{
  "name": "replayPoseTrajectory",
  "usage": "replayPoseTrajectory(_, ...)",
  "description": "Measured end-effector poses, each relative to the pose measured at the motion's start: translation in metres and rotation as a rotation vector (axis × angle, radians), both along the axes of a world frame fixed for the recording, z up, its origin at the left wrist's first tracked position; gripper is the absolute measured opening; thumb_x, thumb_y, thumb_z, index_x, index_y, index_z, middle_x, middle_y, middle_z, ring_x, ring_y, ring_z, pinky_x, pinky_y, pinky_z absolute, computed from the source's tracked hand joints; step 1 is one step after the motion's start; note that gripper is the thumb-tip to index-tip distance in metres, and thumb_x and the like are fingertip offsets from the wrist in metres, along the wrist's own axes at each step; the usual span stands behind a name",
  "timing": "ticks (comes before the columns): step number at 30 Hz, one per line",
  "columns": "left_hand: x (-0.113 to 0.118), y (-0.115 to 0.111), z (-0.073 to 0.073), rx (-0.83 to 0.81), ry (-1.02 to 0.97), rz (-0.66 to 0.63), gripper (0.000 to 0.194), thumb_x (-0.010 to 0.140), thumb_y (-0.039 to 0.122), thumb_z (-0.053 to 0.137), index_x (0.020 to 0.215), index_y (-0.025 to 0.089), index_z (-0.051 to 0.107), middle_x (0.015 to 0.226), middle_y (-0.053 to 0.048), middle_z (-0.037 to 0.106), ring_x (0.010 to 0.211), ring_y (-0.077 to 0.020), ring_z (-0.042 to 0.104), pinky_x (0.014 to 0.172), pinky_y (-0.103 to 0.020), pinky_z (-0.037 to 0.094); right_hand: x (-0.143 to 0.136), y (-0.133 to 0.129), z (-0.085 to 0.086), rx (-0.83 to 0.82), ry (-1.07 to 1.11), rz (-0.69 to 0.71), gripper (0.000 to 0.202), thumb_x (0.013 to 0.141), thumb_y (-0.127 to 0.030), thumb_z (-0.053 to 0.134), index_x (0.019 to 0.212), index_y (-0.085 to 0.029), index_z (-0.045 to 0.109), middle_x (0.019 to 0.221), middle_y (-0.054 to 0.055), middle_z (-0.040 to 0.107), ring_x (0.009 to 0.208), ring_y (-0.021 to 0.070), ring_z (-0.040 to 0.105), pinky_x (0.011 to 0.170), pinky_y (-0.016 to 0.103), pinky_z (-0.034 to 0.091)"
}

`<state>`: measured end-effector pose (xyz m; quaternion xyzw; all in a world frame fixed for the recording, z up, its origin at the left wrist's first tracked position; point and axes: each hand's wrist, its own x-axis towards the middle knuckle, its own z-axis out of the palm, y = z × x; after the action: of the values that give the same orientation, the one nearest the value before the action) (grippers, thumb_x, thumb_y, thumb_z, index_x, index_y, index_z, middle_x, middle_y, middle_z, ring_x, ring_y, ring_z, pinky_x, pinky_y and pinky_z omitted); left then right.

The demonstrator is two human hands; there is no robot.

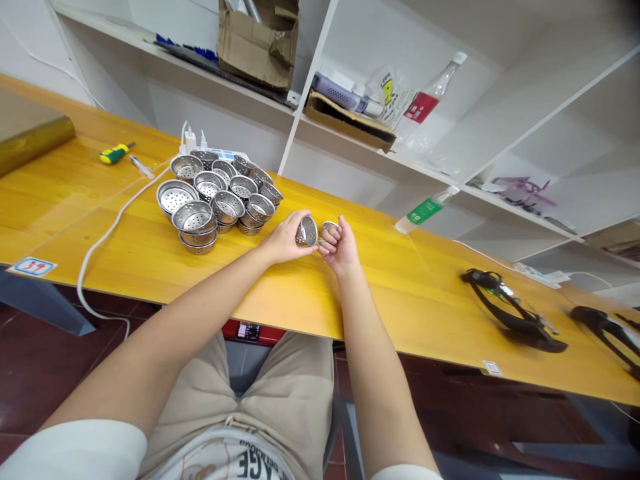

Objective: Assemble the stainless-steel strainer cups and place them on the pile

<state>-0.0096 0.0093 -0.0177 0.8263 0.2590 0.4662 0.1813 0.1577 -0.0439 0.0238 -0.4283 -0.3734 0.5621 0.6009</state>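
Note:
My left hand [286, 241] is closed around a small perforated metal strainer cup [307, 231], tilted so that its open mouth faces right. Just right of it, the fingers of my right hand [342, 248] are curled around a small shiny metal piece [329, 225]. Fingers cover most of that piece, so its kind is unclear. Both hands are close together above the yellow table [385, 287]. To the left of my hands stand several stacks of similar strainer cups [227, 205], mouths up with holes in their bottoms.
A white cable [107, 233] runs past the stacks and over the table's front edge. A screwdriver [115, 154] lies far left. A green-labelled bottle [425, 211] lies at the back, black headsets [510, 310] at right. White shelves [345, 157] stand behind the table.

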Motion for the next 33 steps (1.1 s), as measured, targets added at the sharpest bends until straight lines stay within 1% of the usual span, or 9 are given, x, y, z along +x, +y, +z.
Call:
replayPoseTrajectory(7,-0.004,0.001,0.0,0.036,0.042,-0.025,0.076,0.076,0.022,0.079,0.145,0.019,0.046,0.14,-0.015,0.061,0.133,-0.03,0.061,0.116,-0.045,0.049,0.0,0.001,0.0,0.046,-0.008,-0.014,0.068,0.093,-0.066,0.064,0.061,-0.024,0.021,0.05,-0.01,0.02,0.041,0.0071,0.012,0.038,0.023,0.023)
replayPoseTrajectory(10,-0.005,0.002,-0.001,0.064,0.046,-0.038,0.076,0.077,0.019,0.077,0.146,0.019,0.046,0.141,-0.015,0.06,0.134,-0.0298,0.06,0.117,-0.045,0.048,0.0,-0.001,0.001,0.066,-0.033,-0.043,0.069,0.093,-0.067,0.063,0.061,-0.024,0.02,0.051,-0.01,0.02,0.041,0.007,0.013,0.038,0.023,0.025)
replayPoseTrajectory(14,-0.006,0.002,0.0,0.096,0.062,-0.069,0.076,0.075,0.014,0.075,0.146,0.018,0.046,0.141,-0.015,0.059,0.133,-0.0301,0.061,0.115,-0.044,0.049,-0.002,0.0,0.0,0.136,-0.028,-0.054,0.071,0.09,-0.069,0.066,0.061,-0.024,0.021,0.052,-0.01,0.021,0.041,0.0063,0.014,0.039,0.023,0.025)
replayPoseTrajectory(17,-0.006,0.001,0.001,0.104,0.069,-0.09,0.076,0.075,0.015,0.076,0.146,0.018,0.047,0.139,-0.015,0.059,0.132,-0.0302,0.061,0.114,-0.044,0.05,-0.004,0.004,-0.005,0.174,-0.055,-0.064,0.072,0.086,-0.07,0.071,0.06,-0.024,0.022,0.053,-0.01,0.022,0.042,0.0059,0.016,0.039,0.022,0.025)
replayPoseTrajectory(20,-0.006,0.0,0.002,0.101,0.076,-0.099,0.077,0.076,0.015,0.076,0.147,0.019,0.046,0.138,-0.015,0.059,0.13,-0.0302,0.062,0.113,-0.044,0.051,-0.004,0.008,-0.011,0.196,-0.126,-0.085,0.072,0.082,-0.071,0.073,0.059,-0.024,0.023,0.054,-0.009,0.021,0.044,0.0067,0.017,0.04,0.024,0.025)
replayPoseTrajectory(24,-0.006,-0.001,0.002,0.072,0.086,-0.1,0.078,0.075,0.017,0.077,0.147,0.02,0.047,0.137,-0.014,0.06,0.128,-0.0304,0.063,0.111,-0.044,0.052,-0.001,0.009,-0.017,0.249,-0.196,-0.118,0.073,0.079,-0.072,0.077,0.058,-0.025,0.026,0.056,-0.009,0.021,0.046,0.0071,0.018,0.042,0.025,0.026)
replayPoseTrajectory(29,-0.006,-0.002,0.003,0.052,0.086,-0.104,0.077,0.075,0.017,0.076,0.147,0.019,0.047,0.138,-0.015,0.06,0.128,-0.0306,0.063,0.111,-0.044,0.052,0.0,0.009,-0.018,0.264,-0.26,-0.159,0.07,0.08,-0.073,0.074,0.057,-0.025,0.028,0.056,-0.009,0.021,0.047,0.008,0.018,0.044,0.026,0.026)
replayPoseTrajectory(33,-0.007,-0.002,0.004,0.048,0.081,-0.104,0.078,0.075,0.018,0.076,0.147,0.019,0.047,0.138,-0.015,0.06,0.128,-0.031,0.063,0.111,-0.044,0.052,0.0,0.009,-0.018,0.275,-0.268,-0.155,0.069,0.081,-0.073,0.073,0.057,-0.025,0.029,0.056,-0.009,0.022,0.047,0.0081,0.018,0.044,0.026,0.027)
